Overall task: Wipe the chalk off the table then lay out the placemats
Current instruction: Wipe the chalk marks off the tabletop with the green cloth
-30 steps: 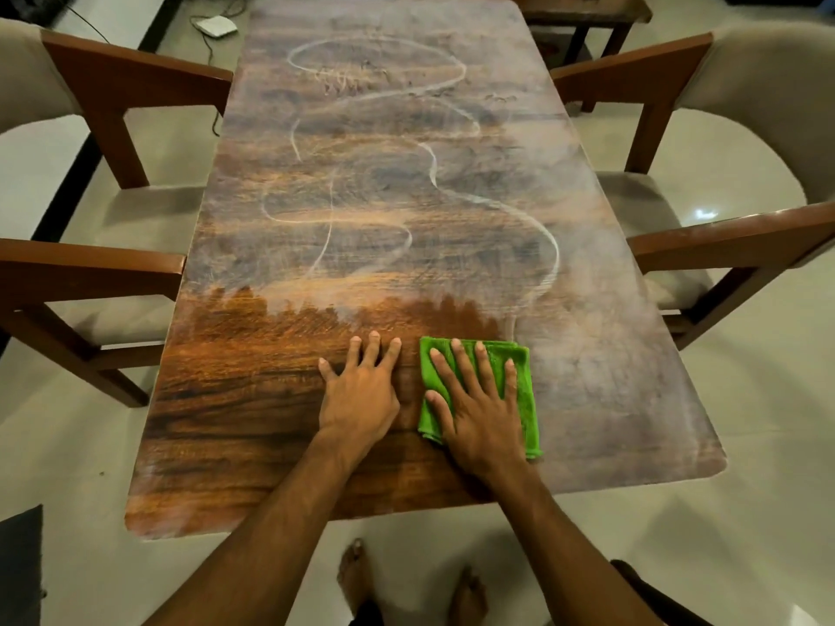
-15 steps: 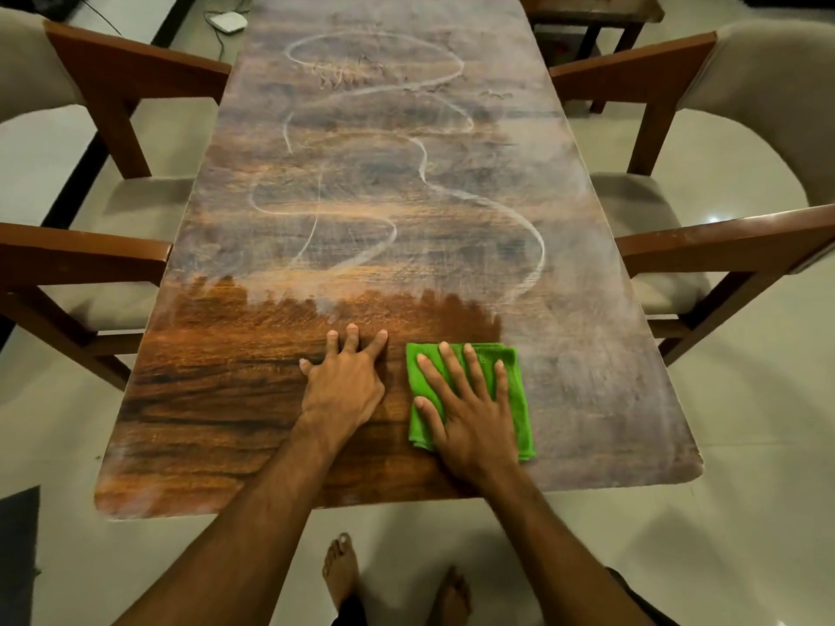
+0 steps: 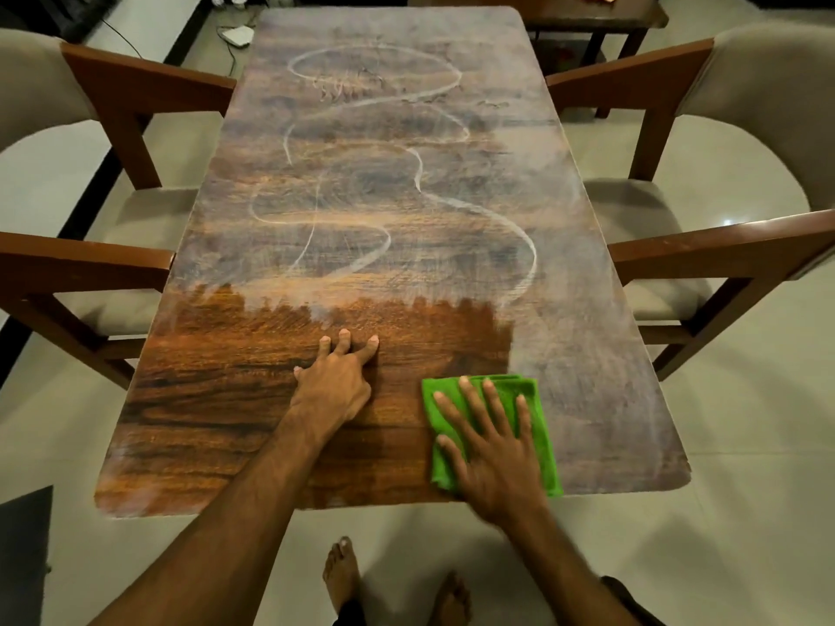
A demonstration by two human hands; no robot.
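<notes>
Table (image 3: 217, 399): near left part wiped to bare wood; chalk (image 3: 526, 246) loops and haze cover the far half and the right side. Cloth (image 3: 540, 413): green, folded, at the near edge right of centre. My right hand (image 3: 492, 458) presses it flat, fingers straight and spread. My left hand (image 3: 336, 386) rests on wiped wood, fingers extended, holding nothing. Left chair (image 3: 81, 264) and right chair (image 3: 723, 241): armrests just beside the long edges. Small table (image 3: 587, 15): far right.

left hand (image 3: 336, 384) palm down, fingers close together; right hand (image 3: 494, 449) flat, fingers spread; both arms stretched forward
</notes>
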